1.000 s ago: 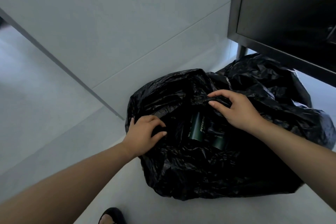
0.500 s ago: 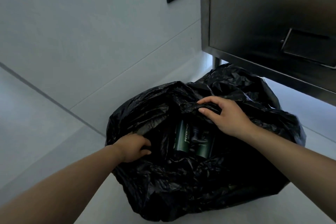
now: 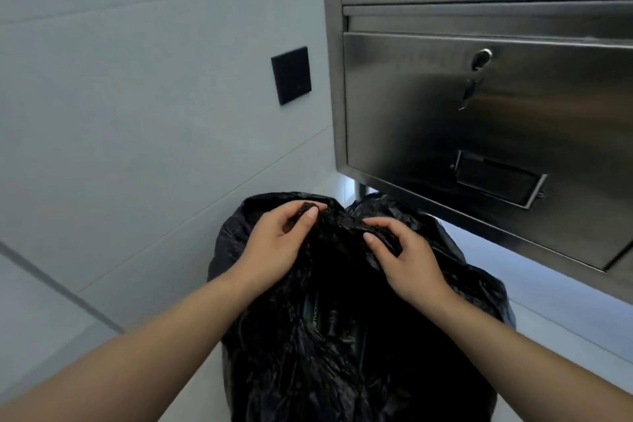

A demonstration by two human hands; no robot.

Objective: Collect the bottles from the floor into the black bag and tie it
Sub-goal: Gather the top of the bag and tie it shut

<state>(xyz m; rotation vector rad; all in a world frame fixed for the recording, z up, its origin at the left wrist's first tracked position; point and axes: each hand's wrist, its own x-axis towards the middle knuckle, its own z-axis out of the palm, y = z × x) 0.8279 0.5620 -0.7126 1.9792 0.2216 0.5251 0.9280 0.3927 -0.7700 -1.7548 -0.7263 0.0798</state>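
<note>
Both bare forearms reach forward from the lower corners and meet over the top of the black bag, which stands bunched up on the pale floor just in front of and partly under the bottom edge of a steel cabinet. The left hand is turned palm inward, wrist a little bent, its thumb and forefinger pressed together on a small fold of the bag's upper rim at the far left of the opening; the other fingers curl loosely beneath. The right hand lies with its back upward, fingers arched and spread, the fingertips digging into the crumpled plastic at the rim just beside the left hand; it is closed on a gather of the bag. The two hands are near each other but apart.

Lower down, through a gap in the plastic folds near the bag's middle, dark green bottles show dimly inside; how many cannot be told. On the grey tiled wall to the left of the cabinet sits a black square plate.
</note>
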